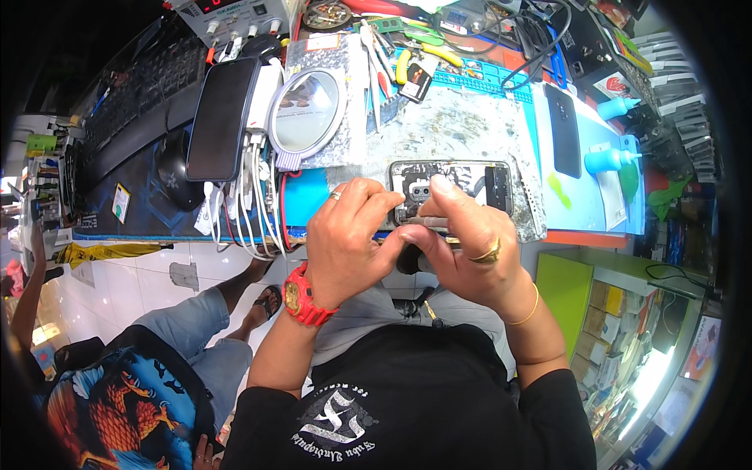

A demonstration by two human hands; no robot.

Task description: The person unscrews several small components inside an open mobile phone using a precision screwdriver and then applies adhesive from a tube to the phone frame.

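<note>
An opened phone (462, 182) with its inside and dual camera part showing lies on a stained grey work mat (466, 125) near the bench's front edge. My left hand (352, 235), fingers bent, grips its left end, thumb at the lower edge. My right hand (470, 243) is closed on the lower edge, index finger bent over the camera part and thumb close to my left thumb. My fingers hide that edge.
Left are a dark phone (222, 117), round magnifier (305, 110), cables (254, 196), mouse (176, 172) and keyboard (133, 117). Tools (403, 66) lie behind; another phone (560, 129) and blue bottles (607, 160) are right. A seated person (133, 392) is at lower left.
</note>
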